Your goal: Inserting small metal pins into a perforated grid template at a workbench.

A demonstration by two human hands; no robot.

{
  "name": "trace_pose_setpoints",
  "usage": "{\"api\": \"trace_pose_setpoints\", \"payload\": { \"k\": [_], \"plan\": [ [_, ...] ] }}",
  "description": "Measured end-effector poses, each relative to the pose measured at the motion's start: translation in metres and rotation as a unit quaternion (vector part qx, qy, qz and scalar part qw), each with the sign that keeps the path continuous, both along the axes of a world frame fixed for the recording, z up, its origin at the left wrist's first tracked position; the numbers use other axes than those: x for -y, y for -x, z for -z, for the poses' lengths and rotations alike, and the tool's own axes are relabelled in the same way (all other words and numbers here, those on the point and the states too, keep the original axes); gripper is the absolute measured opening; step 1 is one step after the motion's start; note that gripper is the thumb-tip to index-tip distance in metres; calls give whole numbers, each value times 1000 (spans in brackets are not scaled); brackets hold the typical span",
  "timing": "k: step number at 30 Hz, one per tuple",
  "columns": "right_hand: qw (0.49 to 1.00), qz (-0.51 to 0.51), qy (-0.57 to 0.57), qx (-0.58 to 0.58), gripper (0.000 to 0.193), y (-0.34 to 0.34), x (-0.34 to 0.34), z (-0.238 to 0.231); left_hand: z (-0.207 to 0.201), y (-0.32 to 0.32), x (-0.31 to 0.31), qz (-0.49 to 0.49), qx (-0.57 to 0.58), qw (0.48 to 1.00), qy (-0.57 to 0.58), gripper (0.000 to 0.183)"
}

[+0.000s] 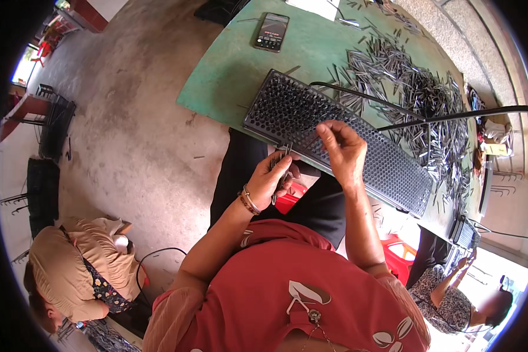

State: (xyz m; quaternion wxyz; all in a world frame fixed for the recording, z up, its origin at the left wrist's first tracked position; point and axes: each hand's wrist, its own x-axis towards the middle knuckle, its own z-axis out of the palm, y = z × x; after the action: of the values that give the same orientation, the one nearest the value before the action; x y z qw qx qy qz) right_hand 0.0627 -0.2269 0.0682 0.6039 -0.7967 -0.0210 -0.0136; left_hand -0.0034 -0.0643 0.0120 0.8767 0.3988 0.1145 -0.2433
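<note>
My left hand is closed around a bundle of thin dark metal strips, whose ends stick out past the fingers at the tray's near edge. Over the middle of a long black tray, full of small round holes, my right hand pinches thumb and fingers together. A thin dark strip seems to be at its fingertips, hard to see against the tray. The tray lies slanted along the table's near edge. Many holes in its left part look filled with dark pieces; those toward the right look more open.
Loose metal strips are heaped across the green table beyond the tray. A phone lies at the far left of the tabletop. A black bar crosses above the heap. Two people work nearby, one at each side; red stools stand below.
</note>
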Motion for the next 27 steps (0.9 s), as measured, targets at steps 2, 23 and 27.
{"api": "trace_pose_setpoints", "payload": {
  "k": [2, 23, 27],
  "plan": [
    [998, 3, 29, 59, 15, -9, 0, 2, 4, 0, 0, 4, -16, 1000, -12, 25],
    [955, -120, 132, 238, 9, -28, 1, 19, 4, 6, -3, 29, -38, 999, -14, 24],
    [971, -110, 109, 185, 10, -26, 2, 24, 6, 6, -2, 30, -36, 999, -8, 24]
  ]
}}
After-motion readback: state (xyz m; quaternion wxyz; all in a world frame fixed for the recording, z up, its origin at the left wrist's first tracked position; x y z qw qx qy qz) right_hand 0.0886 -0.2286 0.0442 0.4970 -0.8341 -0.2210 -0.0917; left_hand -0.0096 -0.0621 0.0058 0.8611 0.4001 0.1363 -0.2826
